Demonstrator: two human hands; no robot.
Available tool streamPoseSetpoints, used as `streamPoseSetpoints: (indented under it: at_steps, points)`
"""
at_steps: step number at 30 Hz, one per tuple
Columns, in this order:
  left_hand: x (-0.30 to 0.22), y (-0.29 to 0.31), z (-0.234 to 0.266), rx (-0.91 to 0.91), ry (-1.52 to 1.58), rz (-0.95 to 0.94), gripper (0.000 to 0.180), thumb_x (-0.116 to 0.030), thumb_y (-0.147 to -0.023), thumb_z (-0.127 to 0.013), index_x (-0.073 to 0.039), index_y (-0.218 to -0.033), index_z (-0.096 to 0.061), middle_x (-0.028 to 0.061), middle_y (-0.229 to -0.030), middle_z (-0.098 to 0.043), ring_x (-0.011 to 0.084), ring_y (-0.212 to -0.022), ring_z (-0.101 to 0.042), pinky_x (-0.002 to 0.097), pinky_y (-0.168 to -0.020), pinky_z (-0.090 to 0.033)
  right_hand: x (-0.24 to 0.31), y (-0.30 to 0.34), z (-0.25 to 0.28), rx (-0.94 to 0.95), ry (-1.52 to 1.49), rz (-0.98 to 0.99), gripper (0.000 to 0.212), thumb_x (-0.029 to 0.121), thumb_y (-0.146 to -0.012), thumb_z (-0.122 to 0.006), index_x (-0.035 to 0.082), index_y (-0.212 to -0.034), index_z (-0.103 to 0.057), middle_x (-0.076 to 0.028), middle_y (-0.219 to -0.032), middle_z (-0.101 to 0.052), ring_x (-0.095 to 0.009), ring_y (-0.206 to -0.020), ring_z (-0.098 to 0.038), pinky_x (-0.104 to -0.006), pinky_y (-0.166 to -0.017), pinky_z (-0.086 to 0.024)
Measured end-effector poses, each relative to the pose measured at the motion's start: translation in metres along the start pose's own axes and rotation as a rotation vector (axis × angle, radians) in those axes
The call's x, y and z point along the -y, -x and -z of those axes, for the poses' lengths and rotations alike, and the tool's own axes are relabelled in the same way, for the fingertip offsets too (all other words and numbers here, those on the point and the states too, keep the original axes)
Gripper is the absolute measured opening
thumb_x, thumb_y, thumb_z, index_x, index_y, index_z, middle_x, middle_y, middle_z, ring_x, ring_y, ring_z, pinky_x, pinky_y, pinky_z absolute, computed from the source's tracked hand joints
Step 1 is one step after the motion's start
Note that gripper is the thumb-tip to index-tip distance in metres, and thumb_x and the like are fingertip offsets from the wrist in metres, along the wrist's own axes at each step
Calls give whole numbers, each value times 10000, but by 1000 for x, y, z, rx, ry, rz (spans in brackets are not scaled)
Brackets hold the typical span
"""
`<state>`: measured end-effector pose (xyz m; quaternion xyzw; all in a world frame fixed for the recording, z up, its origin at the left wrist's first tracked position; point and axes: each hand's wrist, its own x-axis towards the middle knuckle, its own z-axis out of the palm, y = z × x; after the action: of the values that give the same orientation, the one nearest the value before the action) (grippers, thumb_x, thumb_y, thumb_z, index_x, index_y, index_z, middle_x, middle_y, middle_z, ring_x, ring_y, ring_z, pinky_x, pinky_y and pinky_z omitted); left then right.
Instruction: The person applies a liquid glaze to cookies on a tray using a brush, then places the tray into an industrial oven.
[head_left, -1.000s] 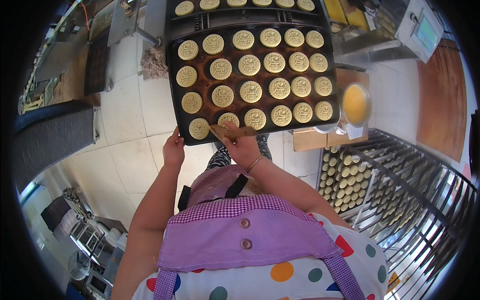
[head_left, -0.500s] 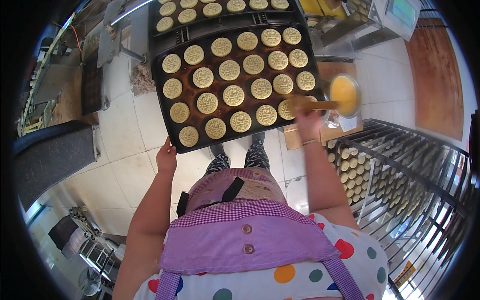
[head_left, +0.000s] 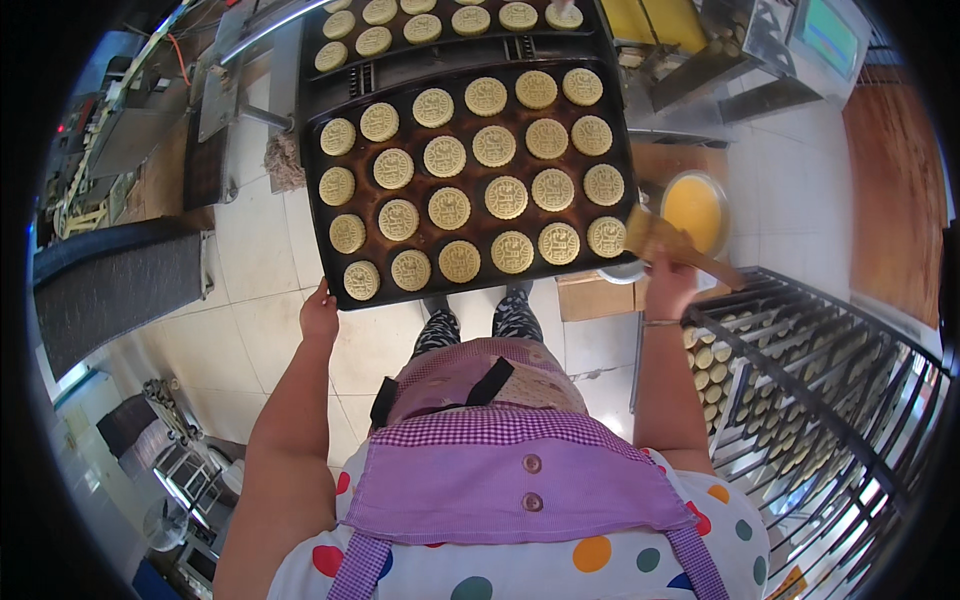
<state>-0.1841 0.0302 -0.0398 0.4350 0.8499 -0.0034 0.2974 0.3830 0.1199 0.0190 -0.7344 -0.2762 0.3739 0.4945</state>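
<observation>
We start at the left of the tray (head_left: pixel 325 250). Our left hand (head_left: pixel 319 315) is curled on the tray's near left corner. We think it holds there to keep the tray from sliding.

The tray is dark and flat. Round pale cookies (head_left: pixel 449 208) lie in it in neat rows, with small gaps between them so they do not stick to each other. Each cookie has a pressed pattern on top. They look dry, not shiny yet.

Past the far edge of the tray sits a second tray (head_left: pixel 440 60). It has more of the same cookies in it.

Just right of the tray is a small round bowl (head_left: pixel 694 208). It is full of smooth yellow liquid, which looks like egg wash. We think it sits close to the tray so the reach is short.

Our right hand (head_left: pixel 668 285) is closed tight on a wooden brush (head_left: pixel 665 240). The brush head is over the near rim of the bowl, just beside the tray's near right corner. Its bristles look wet and yellow.

Further right of the tray stands a metal rack (head_left: pixel 800 370). More cookies lie on its shelves, seen through the bars.
</observation>
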Motion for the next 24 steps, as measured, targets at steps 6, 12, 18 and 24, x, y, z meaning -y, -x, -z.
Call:
streamPoseSetpoints:
  at_steps: [6, 12, 18, 24]
  points:
    - [-17, 5, 2, -49, -15, 43, 451, -105, -883, -539, -166, -1328, -493, 132, -1078, -640, 275, -963, -619, 358, -836, -489, 40, 21, -157, 484, -6, 174, 498, 46, -855, -615, -2, -1306, -411, -81, -1100, -602, -144, -976, -586, -263, -829, -482]
    - [-18, 7, 2, -47, 78, 43, 442, -109, -878, -551, -187, -1311, -514, 139, -1077, -635, 278, -962, -618, 360, -835, -490, 50, 24, -281, 630, 286, 352, 437, 200, -823, -610, 138, -1245, -517, -168, -921, -668, -315, -856, -651, -391, -738, -515]
    - [-10, 10, 1, -4, 150, 27, 437, -147, -890, -535, -199, -1322, -500, 130, -1040, -628, 285, -947, -609, 375, -826, -484, 83, 7, -296, 440, 492, 400, 309, 229, -815, -616, 66, -1073, -574, -185, -917, -663, -344, -873, -637, -421, -735, -508]
    - [-16, 12, 15, 56, 124, 9, 429, -160, -887, -535, -199, -1313, -505, 124, -1057, -628, 291, -947, -608, 395, -832, -483, 63, 73, -349, 734, 460, 417, 354, 234, -805, -607, 88, -1125, -567, -194, -922, -656, -375, -877, -621, -436, -765, -497]
